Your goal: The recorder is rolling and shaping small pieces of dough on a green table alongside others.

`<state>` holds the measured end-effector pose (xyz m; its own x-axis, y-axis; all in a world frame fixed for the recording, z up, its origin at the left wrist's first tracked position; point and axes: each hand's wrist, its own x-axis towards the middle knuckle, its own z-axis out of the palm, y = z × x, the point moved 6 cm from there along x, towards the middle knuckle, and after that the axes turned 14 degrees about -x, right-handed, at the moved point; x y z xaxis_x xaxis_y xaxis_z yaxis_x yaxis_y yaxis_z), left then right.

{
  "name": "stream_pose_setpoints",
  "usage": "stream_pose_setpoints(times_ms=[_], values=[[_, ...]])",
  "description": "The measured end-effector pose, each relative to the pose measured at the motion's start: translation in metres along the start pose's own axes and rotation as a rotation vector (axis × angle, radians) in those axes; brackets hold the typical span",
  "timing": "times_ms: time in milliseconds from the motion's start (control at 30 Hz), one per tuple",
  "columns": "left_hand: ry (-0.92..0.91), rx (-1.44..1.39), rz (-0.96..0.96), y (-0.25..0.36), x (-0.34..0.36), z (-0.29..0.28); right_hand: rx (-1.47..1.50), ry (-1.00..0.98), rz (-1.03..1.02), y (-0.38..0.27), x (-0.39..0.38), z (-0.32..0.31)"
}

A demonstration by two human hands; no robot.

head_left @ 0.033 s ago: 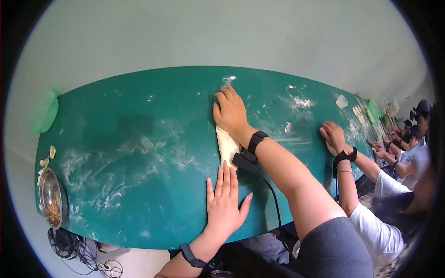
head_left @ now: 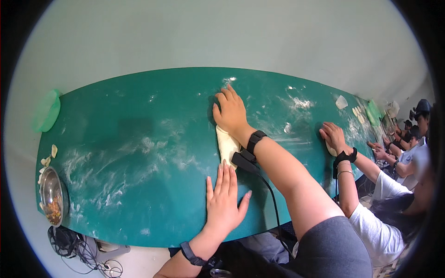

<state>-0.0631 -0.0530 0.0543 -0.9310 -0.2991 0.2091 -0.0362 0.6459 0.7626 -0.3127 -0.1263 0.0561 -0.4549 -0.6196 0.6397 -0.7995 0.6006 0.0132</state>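
Observation:
A long, pale piece of dough [head_left: 227, 143] lies on the green table [head_left: 176, 199], stretching away from me between my hands. At its near end my left hand [head_left: 224, 199] is palm down, fingertips touching the dough, with fingers stretched and thumb held apart. Farther off, my right hand [head_left: 231, 111] rests palm down over the dough's far end, its fingers extended and slightly bent. That end of the dough is hidden beneath the hand. A black device [head_left: 243, 162] with a cable hangs from my right wrist strap, covering part of the dough.
On the left edge stand a metal bowl of chopped filling [head_left: 54, 197], small dough pieces [head_left: 46, 162] and a green basket [head_left: 47, 111]. To the right a co-worker's hand [head_left: 333, 136] covers more dough. Loose flour [head_left: 301, 103] streaks the table; a clear container [head_left: 341, 102] sits far right.

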Motion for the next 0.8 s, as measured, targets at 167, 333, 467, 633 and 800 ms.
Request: stream_pose_setpoints(times_ms=[167,333,467,633,800], values=[[0.177,0.001,0.027,-0.01,0.004,-0.009,-0.174,-0.14,-0.094,-0.007,-0.01,-0.003],[0.218,0.045,0.026,-0.017,0.005,-0.01,-0.015,-0.437,-0.14,-0.038,-0.032,-0.015],[0.194,0.04,0.067,-0.02,0.005,-0.003,0.092,-0.581,0.028,-0.033,-0.039,-0.045],[0.202,-0.035,0.111,-0.017,0.008,0.001,0.007,-0.56,0.07,-0.002,-0.042,-0.051],[0.223,-0.06,0.135,-0.019,0.006,-0.006,0.188,-0.377,0.134,0.0,-0.035,-0.073]])
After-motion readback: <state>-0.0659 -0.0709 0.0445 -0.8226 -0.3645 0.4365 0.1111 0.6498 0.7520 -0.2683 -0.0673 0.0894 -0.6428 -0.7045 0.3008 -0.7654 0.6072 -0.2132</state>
